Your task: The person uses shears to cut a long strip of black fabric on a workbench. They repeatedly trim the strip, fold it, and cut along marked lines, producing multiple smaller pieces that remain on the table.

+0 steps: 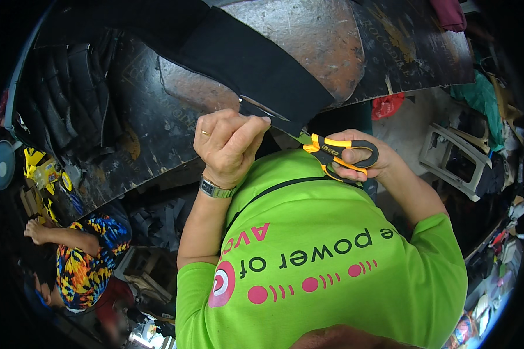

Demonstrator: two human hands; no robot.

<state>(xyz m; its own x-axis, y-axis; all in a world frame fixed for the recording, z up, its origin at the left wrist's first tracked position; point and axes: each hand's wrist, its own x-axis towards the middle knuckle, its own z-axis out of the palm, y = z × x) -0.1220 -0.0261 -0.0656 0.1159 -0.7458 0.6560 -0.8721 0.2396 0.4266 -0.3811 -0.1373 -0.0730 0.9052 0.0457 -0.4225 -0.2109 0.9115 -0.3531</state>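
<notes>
Long black fabric runs across the table and hangs over its near edge toward my lap. My left hand is closed in a pinch right at the fabric's near edge. Whatever its fingertips hold is too small or hidden to make out. Just beyond these fingers, a thin pale line shows on the fabric. My right hand grips scissors with yellow and black handles, in front of my green shirt. Their blades are mostly out of sight.
The dark, worn table carries a pile of black fabric pieces at the left. Another person in a bright patterned shirt sits lower left. A plastic stool and a red bag are at the right.
</notes>
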